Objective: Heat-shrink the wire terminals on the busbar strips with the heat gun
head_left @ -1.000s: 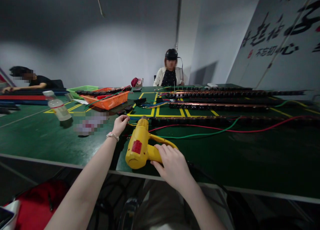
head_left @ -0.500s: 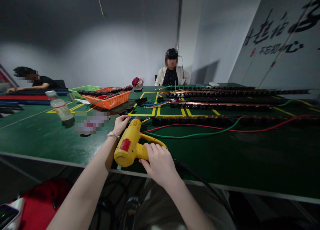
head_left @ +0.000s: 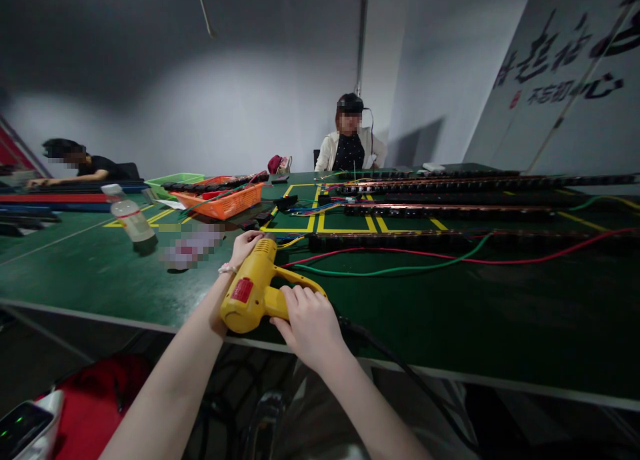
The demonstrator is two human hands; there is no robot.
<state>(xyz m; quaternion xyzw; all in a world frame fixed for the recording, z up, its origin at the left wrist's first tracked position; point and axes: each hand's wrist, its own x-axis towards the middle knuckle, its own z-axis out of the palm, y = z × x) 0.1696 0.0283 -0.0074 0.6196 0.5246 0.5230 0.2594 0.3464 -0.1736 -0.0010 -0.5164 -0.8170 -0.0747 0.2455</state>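
Observation:
My right hand (head_left: 313, 323) is wrapped round the handle of a yellow heat gun (head_left: 253, 283). The gun's nozzle points away from me, close beside the fingertips of my left hand (head_left: 245, 245). My left fingers are pinched together at the ends of thin blue and yellow wires (head_left: 293, 240); the nozzle partly hides the pinch. Those wires run to the left end of a long black strip (head_left: 380, 241) lying across the table. A red wire (head_left: 350, 249) and a green wire (head_left: 370, 273) lie in front of that strip.
More long strips (head_left: 450, 211) lie farther back on the green table (head_left: 450, 313). An orange basket (head_left: 230, 203), a green basket (head_left: 170, 180) and a bottle (head_left: 131, 217) stand at left. The gun's black cord (head_left: 400, 363) hangs over the front edge. Two people sit beyond.
The heat gun and my right hand have shifted slightly left, bringing the nozzle nearer my left fingertips. The whole view has swung a little left. Both hands keep their grips.

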